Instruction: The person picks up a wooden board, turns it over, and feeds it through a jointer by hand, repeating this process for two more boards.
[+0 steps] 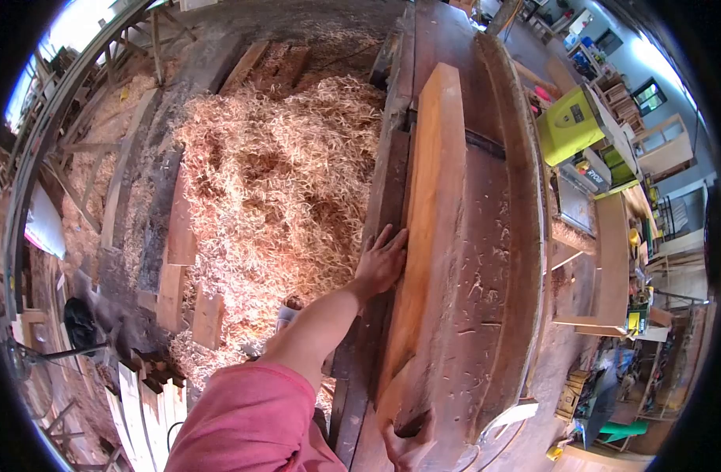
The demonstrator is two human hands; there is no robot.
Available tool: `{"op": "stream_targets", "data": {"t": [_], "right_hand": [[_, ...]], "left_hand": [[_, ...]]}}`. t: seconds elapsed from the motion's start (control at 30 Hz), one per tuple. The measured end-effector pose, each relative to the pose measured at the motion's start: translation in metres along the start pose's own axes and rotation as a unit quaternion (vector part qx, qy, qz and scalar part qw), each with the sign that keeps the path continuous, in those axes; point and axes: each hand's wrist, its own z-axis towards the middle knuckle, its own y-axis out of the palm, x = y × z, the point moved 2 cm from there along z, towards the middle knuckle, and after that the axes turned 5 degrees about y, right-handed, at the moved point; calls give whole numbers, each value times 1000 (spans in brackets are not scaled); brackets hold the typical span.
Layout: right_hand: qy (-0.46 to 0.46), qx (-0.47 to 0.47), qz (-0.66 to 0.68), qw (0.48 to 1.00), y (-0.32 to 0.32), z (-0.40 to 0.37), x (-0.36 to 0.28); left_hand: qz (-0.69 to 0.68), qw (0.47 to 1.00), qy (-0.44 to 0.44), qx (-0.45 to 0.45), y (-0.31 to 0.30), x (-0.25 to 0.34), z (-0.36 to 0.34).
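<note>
A long, thick wooden plank (430,212) lies lengthwise on a brown work surface (486,267) flecked with shavings. My left hand (382,259), at the end of a pink-sleeved arm, rests against the plank's left side near its middle, fingers stretched out. At the bottom of the view my right hand (410,447) grips the plank's near end, thumb on the left. Part of that hand is cut off by the frame edge, and its fingertips are hard to see.
A large heap of wood shavings (290,181) lies left of the work surface. A raised wooden edge (526,204) runs along the right. Beyond it stands a lime-green machine (573,122). Boards (176,236) lie at left; a wooden frame (608,267) stands at right.
</note>
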Motion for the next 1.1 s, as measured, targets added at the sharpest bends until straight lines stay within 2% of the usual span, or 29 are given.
{"op": "stream_targets", "data": {"t": [0.1,0.2,0.3,0.4,0.5,0.63,0.9,1.0,1.1], "right_hand": [[-83,51,-4,995,9,15,-9],[-65,48,-45,996,8,21,-20],[-135,71,-48,987,16,36,-13],[-17,41,-42,998,14,41,-44],[15,20,-41,999,20,52,-43],[-42,27,-63,997,24,69,-48],[-113,54,-75,989,29,96,-81],[-67,17,-101,992,31,105,-89],[-76,15,-83,994,35,116,-97]], "left_hand": [[4,1000,-8,-3,-5,3,-1],[0,1000,-7,9,-1,1,0],[-8,1000,-7,18,3,-1,0],[6,1000,-8,1,0,0,-1],[83,996,23,-2,13,-10,0],[6,1000,-15,-9,-10,7,0],[-46,999,-1,19,-4,-2,2],[-57,997,19,43,0,-7,1],[-73,995,39,59,-2,-5,-1]]}}
